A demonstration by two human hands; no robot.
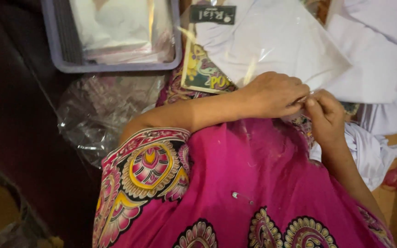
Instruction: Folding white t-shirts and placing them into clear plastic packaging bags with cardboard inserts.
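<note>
Left hand and right hand meet fingertip to fingertip, each grip pinched narrow on the clear plastic bag's edge. White folded cloth sits inside; a grey tray lies well apart.

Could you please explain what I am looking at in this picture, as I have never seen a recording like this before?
There is no machine here: one camera worn on a person's head looks down at their own two bare hands. The left hand and right hand meet at the edge of a clear plastic bag holding folded white cloth, pinching it together. Whatever small thing sits between the fingertips is too small to tell. More white garments lie to the right. A grey tray of packed bags sits at the top left, with crumpled clear plastic below it. The person's pink patterned clothing fills the foreground, with a safety pin on it.
</note>
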